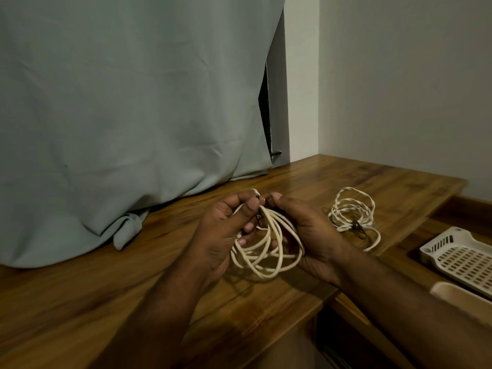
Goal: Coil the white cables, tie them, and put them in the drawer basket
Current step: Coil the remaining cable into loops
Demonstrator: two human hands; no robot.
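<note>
Both hands hold a coil of white cable (pixel 269 251) just above the wooden tabletop (pixel 133 302). My left hand (pixel 226 230) grips the coil's left side, fingers curled round the loops, with a cable end poking up above its fingertips. My right hand (pixel 314 235) holds the right side and pinches the strands at the top. A second white cable (pixel 351 211), twisted and bundled with a small dark tie, lies on the table to the right, apart from my hands. The white perforated drawer basket (pixel 463 259) sits in the open drawer at the right.
A grey-green cloth (pixel 133 102) hangs over something behind the table and drapes onto it at the left. A pale rounded tray edge (pixel 463 296) lies in front of the basket. White walls meet at the back right corner.
</note>
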